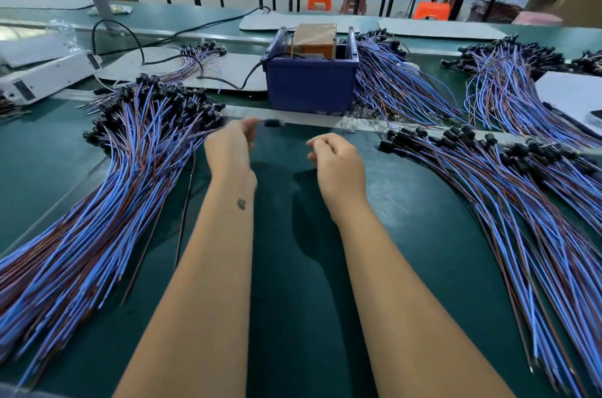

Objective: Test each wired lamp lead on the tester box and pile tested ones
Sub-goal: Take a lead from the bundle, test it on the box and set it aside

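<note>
My left hand (231,147) pinches a lamp lead (272,122) whose blurred black socket sticks out to the right of the fingertips, just in front of the blue tester box (309,85). A brown block (316,36) with upright metal pins sits inside the box. My right hand (335,160) hovers beside it over the green table (293,267), fingers curled, with nothing visible in them. A big pile of blue and brown leads with black sockets (130,169) lies to the left. Another pile (521,202) fans out to the right.
More lead bundles lie beside the box (391,81) and at the far right (508,78). A white device (45,75) and a black cable (130,36) sit at back left. A white sheet (573,94) lies at the right edge. A metal strip (312,119) crosses the table.
</note>
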A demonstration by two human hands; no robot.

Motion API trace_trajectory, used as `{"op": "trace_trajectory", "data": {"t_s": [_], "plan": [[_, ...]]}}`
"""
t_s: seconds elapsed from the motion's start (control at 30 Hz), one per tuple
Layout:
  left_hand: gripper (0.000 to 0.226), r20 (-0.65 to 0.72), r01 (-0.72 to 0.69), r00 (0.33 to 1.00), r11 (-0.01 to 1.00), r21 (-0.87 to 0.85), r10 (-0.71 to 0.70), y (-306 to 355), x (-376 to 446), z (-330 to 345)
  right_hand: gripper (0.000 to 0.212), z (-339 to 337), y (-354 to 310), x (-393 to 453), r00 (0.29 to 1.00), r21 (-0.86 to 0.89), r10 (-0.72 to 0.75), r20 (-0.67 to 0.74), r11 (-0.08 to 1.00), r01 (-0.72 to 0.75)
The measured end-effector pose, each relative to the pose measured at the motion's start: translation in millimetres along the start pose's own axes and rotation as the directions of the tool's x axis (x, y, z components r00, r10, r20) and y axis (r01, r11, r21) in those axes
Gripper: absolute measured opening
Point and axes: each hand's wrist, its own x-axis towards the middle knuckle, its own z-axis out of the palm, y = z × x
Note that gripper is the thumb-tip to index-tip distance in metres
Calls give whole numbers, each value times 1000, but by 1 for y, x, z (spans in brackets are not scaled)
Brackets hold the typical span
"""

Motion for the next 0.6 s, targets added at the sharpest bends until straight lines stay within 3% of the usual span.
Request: {"op": "trace_trajectory", "data": {"t_s": [0.13,0.23,0.3,0.4,0.5,0.6], "plan": [[34,275,87,961,979,-186,-33,-11,-30,12,26,-9,-1,6,998,345,64,-15,937,-55],[49,570,186,822,950,-252,-9,-11,-45,12,29,-23,-2,11,977,566,150,149,798,-209],[54,719,193,694,956,-222,27,-13,-53,9,36,-35,-1,14,932,625,155,328,704,-338],[40,900,194,436,979,-64,-27,-11,-59,4,42,-44,-3,14,834,569,127,538,674,-470],[35,961,77,218,985,157,-171,-10,-65,2,45,-46,-3,12,727,468,86,681,712,-523],[36,936,-66,-9,935,350,-351,-12,-70,4,42,-49,-5,7,604,358,82,793,739,-571]]}}
